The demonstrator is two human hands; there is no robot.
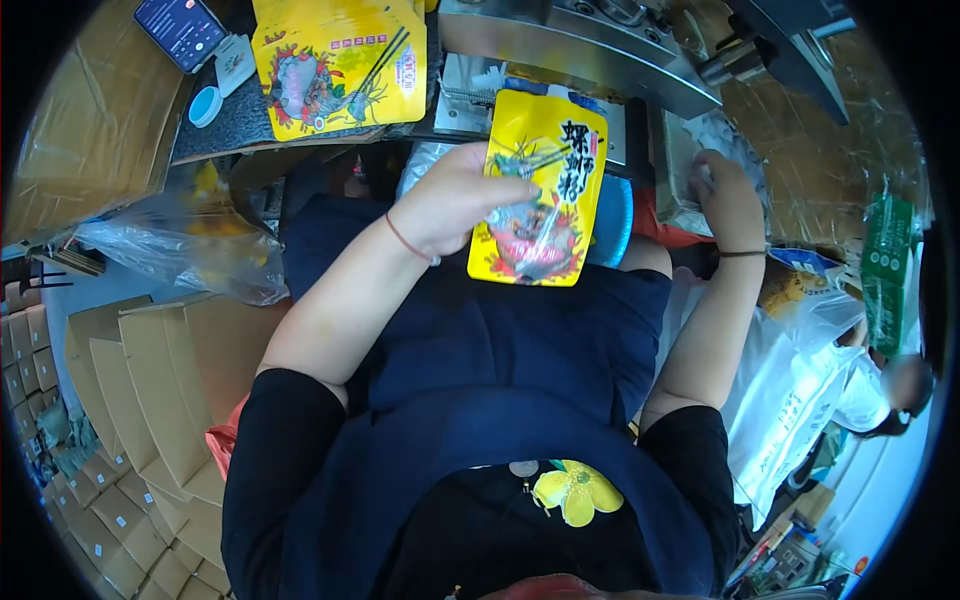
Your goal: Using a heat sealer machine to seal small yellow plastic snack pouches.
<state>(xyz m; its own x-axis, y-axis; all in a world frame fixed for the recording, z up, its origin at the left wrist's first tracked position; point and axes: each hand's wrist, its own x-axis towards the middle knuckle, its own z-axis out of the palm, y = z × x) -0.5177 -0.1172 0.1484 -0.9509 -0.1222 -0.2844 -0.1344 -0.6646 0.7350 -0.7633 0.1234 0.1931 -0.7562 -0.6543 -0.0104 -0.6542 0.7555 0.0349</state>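
My left hand [455,200] grips a yellow food pouch [540,225] by its left edge, thumb across the printed front. The pouch is upright above my lap, its picture side facing me. Off to the right, my right hand [728,195] reaches into a tray [680,185] of clear plastic packets [722,135]. Its fingers are curled, and what they hold, if anything, is too small to make out. More yellow pouches of the same kind [340,75] lie stacked on the worktop at the far left.
A metal machine [580,45] stands beyond the held pouch. Left of the stacked pouches are a phone [182,32] and a pale blue round lid [205,107]. Folded cartons [165,390] stand at lower left, a plastic bag [195,245] above them. Another person [865,395] is at far right.
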